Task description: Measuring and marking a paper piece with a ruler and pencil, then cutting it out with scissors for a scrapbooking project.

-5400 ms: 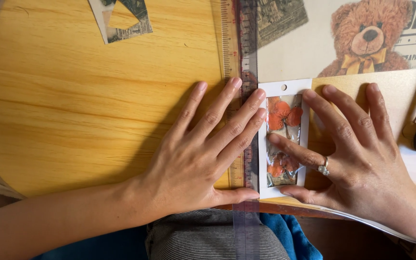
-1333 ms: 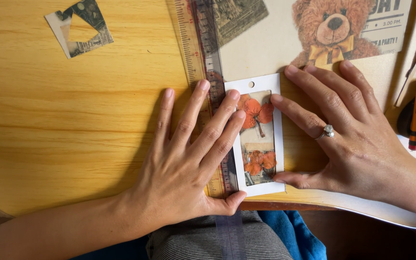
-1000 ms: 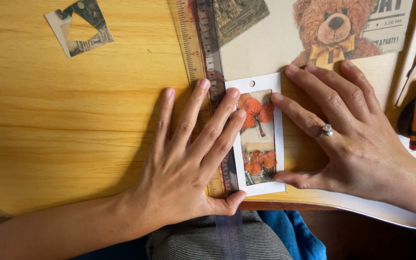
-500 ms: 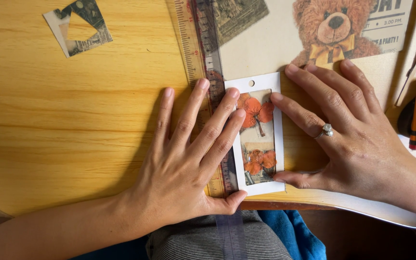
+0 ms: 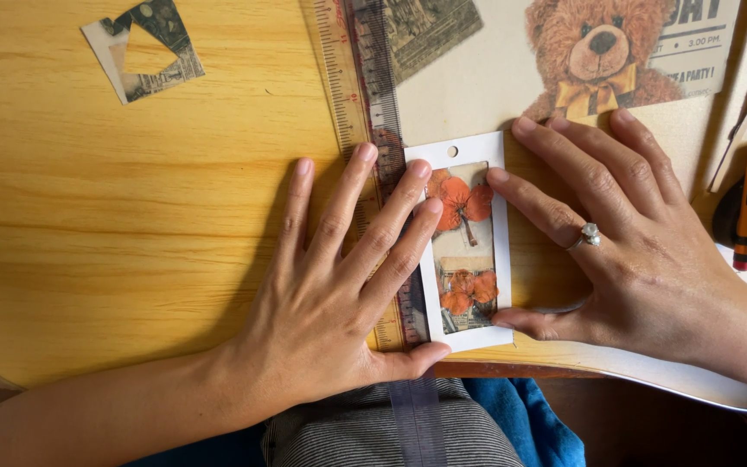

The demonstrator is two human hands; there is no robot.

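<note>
— So where's the white bookmark (image 5: pixel 464 242)?
— Flat on the table (image 5: pixel 131 216), beside the ruler (image 5: pixel 365 104).
— And the hands?
— Left hand (image 5: pixel 339 294) spread flat across the ruler; right hand (image 5: pixel 633 251) spread, fingertips touching the bookmark.

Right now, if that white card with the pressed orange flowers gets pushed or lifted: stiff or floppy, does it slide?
The white card looks thin and lies flat, so probably light with slight flex. On the smooth wooden table it would likely slide easily; both the left hand and right hand press around it. Flowers seem fragile.
</note>
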